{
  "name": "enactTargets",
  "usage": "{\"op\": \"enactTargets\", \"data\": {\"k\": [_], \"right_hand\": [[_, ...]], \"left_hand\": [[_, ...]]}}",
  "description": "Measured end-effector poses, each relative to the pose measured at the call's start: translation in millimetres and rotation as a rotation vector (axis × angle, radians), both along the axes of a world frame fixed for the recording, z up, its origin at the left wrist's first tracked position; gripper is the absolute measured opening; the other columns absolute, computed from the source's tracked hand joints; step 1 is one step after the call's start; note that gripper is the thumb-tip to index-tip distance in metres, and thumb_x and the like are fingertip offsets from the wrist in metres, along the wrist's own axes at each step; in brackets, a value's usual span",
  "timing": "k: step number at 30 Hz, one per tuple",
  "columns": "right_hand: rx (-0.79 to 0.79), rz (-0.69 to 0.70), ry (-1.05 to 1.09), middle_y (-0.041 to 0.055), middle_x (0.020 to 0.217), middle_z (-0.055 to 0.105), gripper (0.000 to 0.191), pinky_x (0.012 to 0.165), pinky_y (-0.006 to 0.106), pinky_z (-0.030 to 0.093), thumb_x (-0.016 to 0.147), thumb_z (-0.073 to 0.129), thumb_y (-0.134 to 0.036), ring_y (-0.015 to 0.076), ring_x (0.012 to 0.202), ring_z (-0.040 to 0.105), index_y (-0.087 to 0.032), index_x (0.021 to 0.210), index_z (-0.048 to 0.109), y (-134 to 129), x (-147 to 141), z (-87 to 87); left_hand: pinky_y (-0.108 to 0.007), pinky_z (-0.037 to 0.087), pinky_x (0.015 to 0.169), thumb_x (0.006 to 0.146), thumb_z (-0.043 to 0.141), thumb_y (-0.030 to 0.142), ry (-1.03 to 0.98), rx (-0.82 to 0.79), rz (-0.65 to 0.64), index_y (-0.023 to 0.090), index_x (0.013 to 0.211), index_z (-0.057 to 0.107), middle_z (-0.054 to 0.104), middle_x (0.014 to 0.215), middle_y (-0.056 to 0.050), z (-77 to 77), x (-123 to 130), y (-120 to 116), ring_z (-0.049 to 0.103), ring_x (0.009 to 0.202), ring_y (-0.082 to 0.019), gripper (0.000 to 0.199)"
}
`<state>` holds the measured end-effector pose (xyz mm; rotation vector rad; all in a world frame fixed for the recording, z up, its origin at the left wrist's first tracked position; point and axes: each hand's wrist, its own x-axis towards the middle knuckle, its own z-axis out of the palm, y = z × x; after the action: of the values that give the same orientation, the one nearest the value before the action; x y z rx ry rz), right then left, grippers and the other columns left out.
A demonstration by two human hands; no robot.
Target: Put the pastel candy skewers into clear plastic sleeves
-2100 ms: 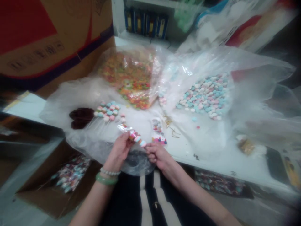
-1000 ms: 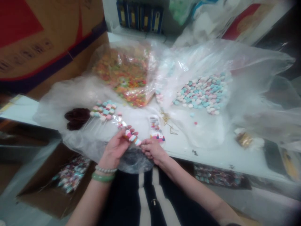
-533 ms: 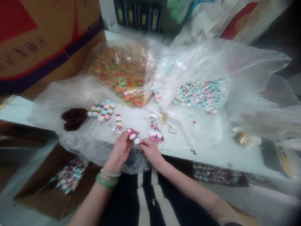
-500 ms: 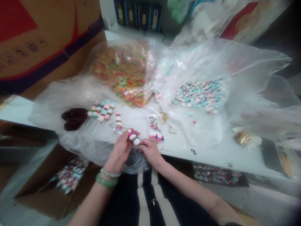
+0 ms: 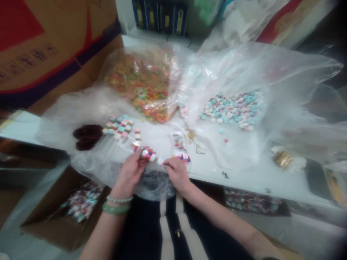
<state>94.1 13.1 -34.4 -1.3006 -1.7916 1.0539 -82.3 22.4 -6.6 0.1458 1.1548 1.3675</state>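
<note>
Between my two hands stretches a candy skewer [image 5: 154,157], a short row of pink, white and blue pieces with a brightly printed wrapper part near its left end. My left hand [image 5: 130,168], with a beaded bracelet and a green bangle on its wrist, is closed around the left end. The fingertips of my right hand [image 5: 177,174] pinch the right end. Just beyond the left hand lies another candy stick [image 5: 137,135]. Further left, finished-looking candy skewers [image 5: 119,126] with pale sticks lie beside a dark red bundle [image 5: 88,136]. A printed packet [image 5: 179,146] lies behind my right hand.
Clear bags of orange-green gummies [image 5: 154,86] and pastel candies [image 5: 233,108] lie at the back. Gold twist ties [image 5: 199,148] sit mid-table. A carton [image 5: 54,54] stands back left; an open box [image 5: 62,231] of wrapped sweets is below left.
My left hand has moved left and slightly down, away from my right hand. More of the candy row shows between them. The right hand has shifted slightly right.
</note>
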Motion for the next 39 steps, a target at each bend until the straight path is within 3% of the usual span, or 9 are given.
{"op": "enactTargets", "data": {"k": [7, 10, 14, 18, 25, 29, 32, 36, 39], "right_hand": [[-0.15, -0.036, 0.073, 0.0007, 0.072, 0.067, 0.02, 0.07, 0.028, 0.044, 0.079, 0.054, -0.013, 0.0173, 0.072, 0.06, -0.022, 0.076, 0.072, 1, -2, -4.8], [-0.187, -0.05, 0.079, -0.0001, 0.069, 0.066, 0.019, 0.068, 0.028, 0.042, 0.078, 0.055, -0.014, 0.0167, 0.07, 0.058, -0.021, 0.075, 0.072, 1, -2, -5.6], [-0.192, -0.048, 0.056, 0.0001, 0.073, 0.068, 0.02, 0.069, 0.028, 0.042, 0.08, 0.054, -0.014, 0.0168, 0.071, 0.059, -0.022, 0.076, 0.072, 3, -3, -5.0], [-0.12, -0.008, 0.015, 0.0013, 0.079, 0.07, 0.021, 0.072, 0.027, 0.043, 0.083, 0.053, -0.012, 0.0171, 0.076, 0.062, -0.021, 0.082, 0.072, 4, -4, -3.7], [0.237, 0.057, -0.357, 0.0054, 0.082, 0.067, 0.025, 0.068, 0.028, 0.038, 0.089, 0.05, -0.012, 0.0187, 0.078, 0.059, -0.02, 0.097, 0.072, 2, 8, -3.7], [0.289, 0.153, -0.353, 0.0042, 0.078, 0.064, 0.026, 0.066, 0.027, 0.037, 0.088, 0.05, -0.009, 0.0181, 0.072, 0.058, -0.02, 0.097, 0.072, 4, 9, -4.1], [0.233, 0.137, -0.218, 0.004, 0.083, 0.067, 0.026, 0.071, 0.027, 0.042, 0.09, 0.048, -0.009, 0.0175, 0.076, 0.061, -0.02, 0.097, 0.071, 5, 7, -4.6], [0.145, 0.109, -0.116, 0.002, 0.088, 0.071, 0.024, 0.076, 0.026, 0.044, 0.089, 0.05, -0.009, 0.0165, 0.081, 0.064, -0.021, 0.093, 0.07, 7, 9, -4.1], [0.124, 0.073, -0.204, 0.0013, 0.089, 0.071, 0.025, 0.075, 0.026, 0.044, 0.089, 0.049, -0.009, 0.0167, 0.082, 0.063, -0.023, 0.093, 0.07, 11, 15, -5.2]], "left_hand": [[-0.022, 0.054, 0.059, 0.088, 0.065, 0.017, 0.077, -0.068, 0.237, 0.013, 0.076, 0.064, 0.066, 0.069, -0.001, -12.4, 13, -3, 0.063, 0.06, -0.012, 0.012], [-0.021, 0.052, 0.054, 0.091, 0.061, 0.018, 0.103, -0.121, 0.263, 0.014, 0.074, 0.062, 0.065, 0.066, 0.0, -15.3, 12, -3, 0.06, 0.055, -0.011, 0.018], [-0.029, 0.058, 0.063, 0.094, 0.056, 0.02, 0.093, -0.175, 0.185, 0.013, 0.079, 0.065, 0.07, 0.073, -0.005, -13.0, 12, -2, 0.066, 0.063, -0.016, 0.019], [-0.032, 0.059, 0.069, 0.09, 0.065, 0.028, 0.081, -0.091, 0.102, 0.013, 0.08, 0.067, 0.07, 0.076, -0.007, -11.5, 13, -1, 0.067, 0.07, -0.018, 0.018], [-0.029, 0.056, 0.066, 0.064, 0.086, 0.041, 0.195, -0.044, -0.025, 0.013, 0.075, 0.068, 0.07, 0.072, -0.004, -13.8, 2, -1, 0.065, 0.066, -0.017, 0.035], [-0.025, 0.053, 0.063, 0.056, 0.089, 0.044, 0.255, -0.034, -0.093, 0.012, 0.071, 0.069, 0.069, 0.07, -0.005, -17.0, -4, -2, 0.063, 0.065, -0.016, 0.041], [-0.025, 0.053, 0.063, 0.064, 0.086, 0.039, 0.253, -0.033, -0.132, 0.011, 0.072, 0.07, 0.069, 0.07, -0.006, -17.7, -5, -1, 0.063, 0.065, -0.015, 0.034], [-0.03, 0.057, 0.067, 0.087, 0.067, 0.029, 0.135, -0.078, 0.085, 0.014, 0.077, 0.067, 0.07, 0.074, -0.005, -11.5, -8, 7, 0.065, 0.069, -0.017, 0.019], [-0.034, 0.059, 0.071, 0.098, 0.049, 0.027, 0.016, -0.161, 0.148, 0.014, 0.082, 0.066, 0.07, 0.079, -0.007, -3.6, -15, 12, 0.068, 0.073, -0.019, 0.027]]}}
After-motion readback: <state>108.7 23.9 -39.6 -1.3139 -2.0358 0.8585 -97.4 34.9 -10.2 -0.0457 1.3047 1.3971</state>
